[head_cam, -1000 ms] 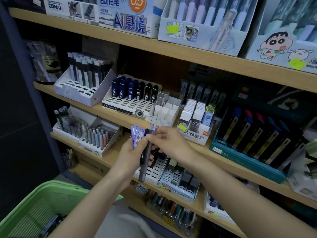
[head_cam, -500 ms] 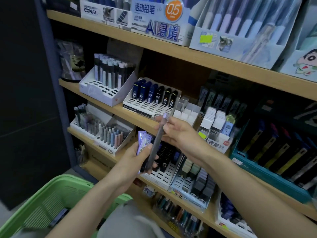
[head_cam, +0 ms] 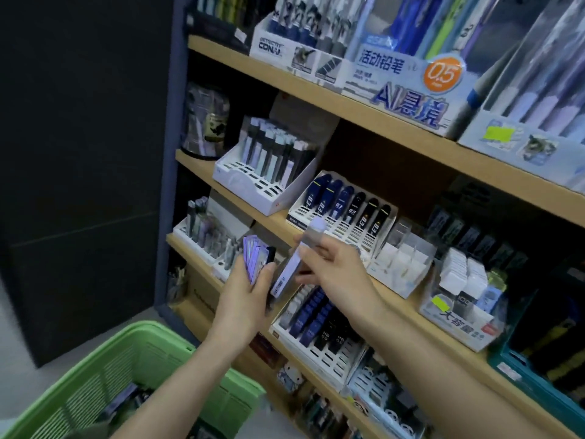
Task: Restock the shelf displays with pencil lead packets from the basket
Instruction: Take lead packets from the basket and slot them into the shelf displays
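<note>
My left hand [head_cam: 245, 296] grips a fanned stack of purple pencil lead packets [head_cam: 254, 258] in front of the middle shelves. My right hand [head_cam: 335, 267] pinches one long pale lilac packet [head_cam: 297, 258], tilted with its top toward the upper right, just right of the stack. Behind it stands a white slotted display [head_cam: 342, 207] with dark blue and black lead tubes. Higher to the left is a white display [head_cam: 266, 172] holding pale and dark long packets. The green basket [head_cam: 133, 372] sits at the bottom left with a few packets inside.
Wooden shelves [head_cam: 395, 131] run diagonally, packed with pen boxes above. A white display of blue and black HB packets [head_cam: 319, 324] sits under my hands. Clear and white boxes [head_cam: 402, 264] stand to the right, a teal tray [head_cam: 538, 384] at far right. A dark wall fills the left.
My view has swung left and closer to the shelf. My right hand has drawn the single long packet away from the stack, up and to the right. The left hand keeps the stack.
</note>
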